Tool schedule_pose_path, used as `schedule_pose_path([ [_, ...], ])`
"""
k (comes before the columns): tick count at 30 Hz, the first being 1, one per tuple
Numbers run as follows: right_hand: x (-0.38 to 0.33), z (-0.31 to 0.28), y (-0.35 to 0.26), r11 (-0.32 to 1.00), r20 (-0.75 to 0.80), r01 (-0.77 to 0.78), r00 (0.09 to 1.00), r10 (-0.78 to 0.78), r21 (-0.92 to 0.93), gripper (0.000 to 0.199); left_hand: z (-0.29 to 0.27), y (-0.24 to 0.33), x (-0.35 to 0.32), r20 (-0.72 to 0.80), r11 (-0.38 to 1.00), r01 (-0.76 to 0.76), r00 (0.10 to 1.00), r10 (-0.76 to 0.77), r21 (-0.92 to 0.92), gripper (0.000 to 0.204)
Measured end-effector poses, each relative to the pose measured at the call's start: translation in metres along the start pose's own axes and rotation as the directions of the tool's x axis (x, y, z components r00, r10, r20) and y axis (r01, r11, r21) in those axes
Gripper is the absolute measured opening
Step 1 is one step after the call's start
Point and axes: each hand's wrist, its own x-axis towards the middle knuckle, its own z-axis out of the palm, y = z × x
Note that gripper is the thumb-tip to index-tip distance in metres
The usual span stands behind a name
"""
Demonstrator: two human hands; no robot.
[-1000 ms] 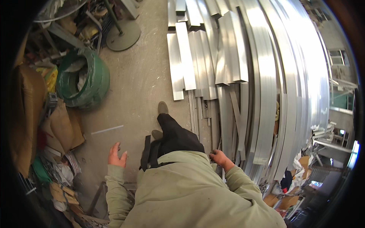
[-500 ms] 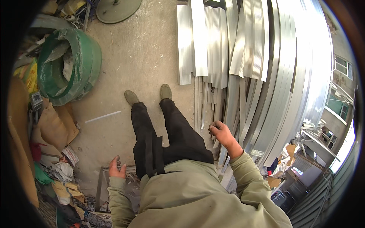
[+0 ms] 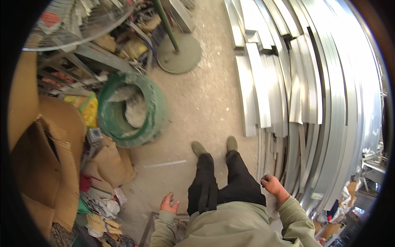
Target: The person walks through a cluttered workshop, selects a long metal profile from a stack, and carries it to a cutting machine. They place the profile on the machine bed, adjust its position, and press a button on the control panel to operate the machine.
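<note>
My left hand hangs at my left side, fingers apart, with nothing in it; it touches nothing. At my right side my right hand is curled closed, its fingertips dark, and no object shows in it. That hand is nearest to the stacked silver metal profiles along the right. I am standing on a concrete floor between those profiles and a green wrapped roll on the left. A thin white strip lies on the floor, ahead of my left hand.
A round grey-green base with an upright pole stands ahead. On the left are cardboard boxes, a yellow bag, a wire-guarded round frame and loose scraps. A metal frame lies beside my left arm.
My view has swung up and to the left, so the surroundings sit farther right and lower. More cardboard and the pole on the round base show. Both hands keep much the same pose.
</note>
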Motion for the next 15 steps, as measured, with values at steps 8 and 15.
schedule_pose_path([
  [8, -0.016, -0.039, -0.072, 0.969, -0.171, 0.147, 0.979, -0.114, 0.199, 0.027, -0.074, 0.084, 0.045, -0.011, 0.979, -0.153, 0.988, 0.156, 0.137, 0.066],
  [15, 0.045, -0.056, 0.010, 0.956, -0.179, -0.002, 0.982, 0.056, 0.292, 0.027, -0.104, 0.213, 0.149, 0.026, 0.936, -0.260, 0.965, 0.262, 0.238, 0.068],
])
